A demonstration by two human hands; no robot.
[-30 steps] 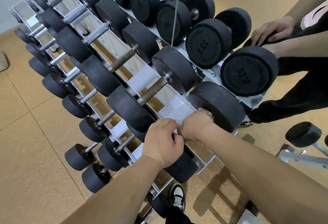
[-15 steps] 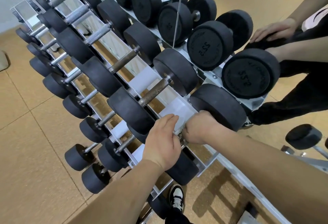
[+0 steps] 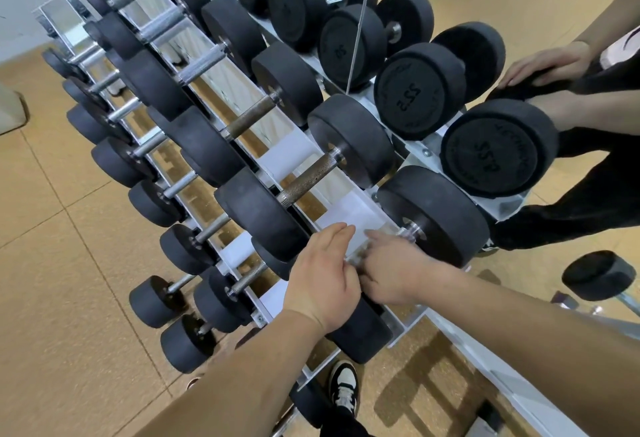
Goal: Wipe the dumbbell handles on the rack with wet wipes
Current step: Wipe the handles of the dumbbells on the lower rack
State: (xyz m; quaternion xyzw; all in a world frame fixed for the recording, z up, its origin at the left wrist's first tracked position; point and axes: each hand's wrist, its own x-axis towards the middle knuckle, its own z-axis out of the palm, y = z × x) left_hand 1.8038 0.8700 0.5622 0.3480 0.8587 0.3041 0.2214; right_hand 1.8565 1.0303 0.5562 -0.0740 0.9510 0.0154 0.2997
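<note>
At the near end of the rack, top tier, both hands are on the nearest dumbbell; its handle runs away from the person, slanting to their right, mostly hidden under them. The left hand lies across it, fingers nearly straight, touching the wet wipe; the right hand looks curled round wipe and bar, though blurred, and sits nearer the bare far end. Likely next stroke goes along that axis toward the far end, right hand leading.
</note>
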